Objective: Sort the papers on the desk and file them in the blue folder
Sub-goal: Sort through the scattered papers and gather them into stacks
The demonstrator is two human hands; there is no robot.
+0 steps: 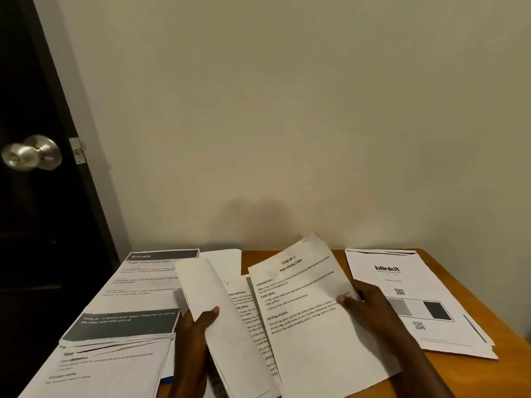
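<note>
My left hand (198,326) grips a bundle of white sheets (218,317) at the middle of the desk, thumb on top, their blank backs curling up. My right hand (365,303) pinches the right edge of a printed sheet headed "Wipe Dining Table" (313,317), lifted and tilted to the right. A stack of "KITCHEN" papers (132,300) lies at the left. A "blinkit" stack (413,300) lies at the right. A sliver of blue, perhaps the folder (167,380), peeks from under the left papers.
The wooden desk (448,374) stands against a plain wall (287,110). A dark door with a metal knob (31,153) is at the left. More printed sheets (94,372) lie at the near left corner.
</note>
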